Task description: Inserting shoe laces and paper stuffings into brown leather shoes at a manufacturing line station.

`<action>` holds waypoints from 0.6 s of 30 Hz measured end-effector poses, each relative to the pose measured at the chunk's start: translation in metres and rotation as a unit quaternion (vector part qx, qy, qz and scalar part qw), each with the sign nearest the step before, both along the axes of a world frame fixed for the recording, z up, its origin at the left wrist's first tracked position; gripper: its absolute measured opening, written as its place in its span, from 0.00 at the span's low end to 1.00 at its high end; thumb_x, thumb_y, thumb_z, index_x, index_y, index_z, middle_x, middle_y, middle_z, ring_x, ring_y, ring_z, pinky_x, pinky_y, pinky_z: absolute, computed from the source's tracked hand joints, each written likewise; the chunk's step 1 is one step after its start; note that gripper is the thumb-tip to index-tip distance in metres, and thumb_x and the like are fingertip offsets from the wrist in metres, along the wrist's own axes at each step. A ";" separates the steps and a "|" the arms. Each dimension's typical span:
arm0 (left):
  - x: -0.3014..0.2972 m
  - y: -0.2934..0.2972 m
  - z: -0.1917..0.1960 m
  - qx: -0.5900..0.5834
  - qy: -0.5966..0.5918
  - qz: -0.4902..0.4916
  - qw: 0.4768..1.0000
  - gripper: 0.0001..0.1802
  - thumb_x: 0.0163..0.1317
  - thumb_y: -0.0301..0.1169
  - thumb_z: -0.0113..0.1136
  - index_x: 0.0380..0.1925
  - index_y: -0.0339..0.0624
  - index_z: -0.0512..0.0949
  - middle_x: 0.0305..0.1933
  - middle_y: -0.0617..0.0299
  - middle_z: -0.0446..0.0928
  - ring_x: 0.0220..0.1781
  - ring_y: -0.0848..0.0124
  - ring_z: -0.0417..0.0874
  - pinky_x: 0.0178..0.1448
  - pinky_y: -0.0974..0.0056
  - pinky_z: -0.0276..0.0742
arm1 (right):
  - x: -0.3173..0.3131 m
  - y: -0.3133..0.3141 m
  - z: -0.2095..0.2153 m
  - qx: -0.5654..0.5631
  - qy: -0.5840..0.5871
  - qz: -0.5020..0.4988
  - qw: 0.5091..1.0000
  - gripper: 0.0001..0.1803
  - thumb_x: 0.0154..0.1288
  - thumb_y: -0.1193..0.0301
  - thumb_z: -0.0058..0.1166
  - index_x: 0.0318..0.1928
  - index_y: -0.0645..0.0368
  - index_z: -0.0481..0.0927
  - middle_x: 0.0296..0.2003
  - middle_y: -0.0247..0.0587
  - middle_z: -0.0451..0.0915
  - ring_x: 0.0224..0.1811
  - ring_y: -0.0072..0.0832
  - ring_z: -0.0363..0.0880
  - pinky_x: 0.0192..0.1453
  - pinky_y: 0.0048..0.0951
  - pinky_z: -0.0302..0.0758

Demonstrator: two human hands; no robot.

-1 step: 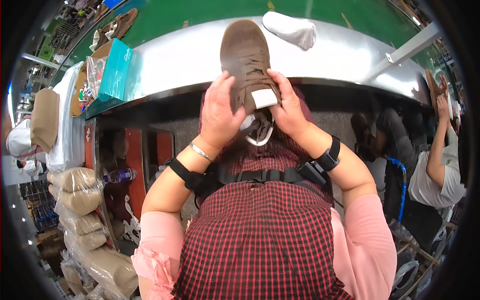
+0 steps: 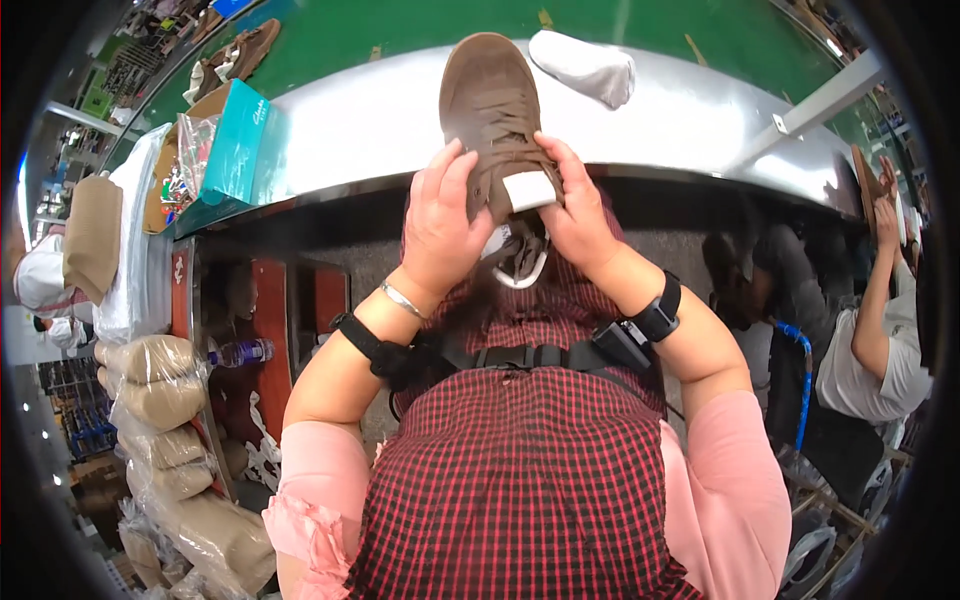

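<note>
A brown lace-up shoe (image 2: 488, 85) points toe-away in front of me, its toe over the metal bench and its heel end near my lap. Its tongue carries a white label (image 2: 528, 190), and a white-edged opening shows below that. My left hand (image 2: 445, 210) grips the left side of the shoe, thumb by the tongue. On the opposite side, my right hand (image 2: 577, 205) holds the upper beside the laces, its thumb near the label. The undersides of the fingers are hidden. A white stuffed shoe form (image 2: 583, 68) lies on the bench just right of the toe.
The metal bench (image 2: 690, 120) runs across in front. At its left end stands a teal box (image 2: 232, 150) with plastic bags. Wrapped tan bundles (image 2: 160, 385) are stacked at my left. A co-worker (image 2: 870, 340) sits at the right, holding a brown shoe. A metal post (image 2: 820, 95) rises at the bench's right.
</note>
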State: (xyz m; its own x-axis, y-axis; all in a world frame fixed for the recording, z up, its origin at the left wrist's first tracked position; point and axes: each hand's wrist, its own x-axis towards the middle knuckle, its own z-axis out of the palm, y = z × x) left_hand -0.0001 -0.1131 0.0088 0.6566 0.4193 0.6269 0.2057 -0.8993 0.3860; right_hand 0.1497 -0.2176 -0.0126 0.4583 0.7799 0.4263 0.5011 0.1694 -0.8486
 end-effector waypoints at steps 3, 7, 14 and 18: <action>0.023 0.037 0.016 -0.075 -0.028 0.011 0.997 0.29 0.49 0.25 0.63 0.54 0.36 0.67 0.56 0.43 0.69 0.54 0.54 0.74 0.56 0.58 0.73 | 0.024 0.041 0.032 -0.037 0.017 -0.002 0.999 0.33 0.55 0.67 0.57 0.61 0.59 0.63 0.57 0.56 0.70 0.59 0.47 0.70 0.62 0.38 0.67; 0.041 0.075 0.008 -0.450 -0.043 0.057 0.890 0.28 0.58 0.33 0.63 0.54 0.31 0.66 0.44 0.55 0.75 0.34 0.70 0.79 0.37 0.66 0.77 | 0.061 0.092 0.010 -0.146 0.088 0.038 0.985 0.34 0.55 0.64 0.58 0.61 0.62 0.64 0.53 0.57 0.73 0.58 0.43 0.72 0.61 0.36 0.68; -0.008 0.056 0.034 -0.631 0.187 -0.056 0.751 0.19 0.59 0.36 0.62 0.44 0.33 0.74 0.26 0.67 0.74 0.23 0.81 0.71 0.24 0.75 0.67 | 0.071 0.080 -0.020 -0.127 0.148 -0.021 0.981 0.30 0.56 0.68 0.53 0.60 0.64 0.66 0.42 0.55 0.80 0.45 0.38 0.80 0.51 0.32 0.75; -0.017 0.062 0.081 -0.616 0.118 -0.026 0.778 0.10 0.59 0.35 0.61 0.33 0.39 0.78 0.20 0.72 0.72 0.19 0.84 0.67 0.22 0.78 0.60 | 0.074 0.058 0.029 -0.241 0.031 0.026 0.970 0.33 0.56 0.59 0.60 0.58 0.62 0.67 0.28 0.47 0.80 0.30 0.34 0.80 0.37 0.33 0.75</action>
State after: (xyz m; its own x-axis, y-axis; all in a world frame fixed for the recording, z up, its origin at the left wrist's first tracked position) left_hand -0.0171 -0.0508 0.0903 0.7288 0.5760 -0.3703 0.3769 0.1140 0.9192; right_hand 0.2241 -0.1599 0.0167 0.4257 0.9046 -0.0218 0.4475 -0.2315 -0.8638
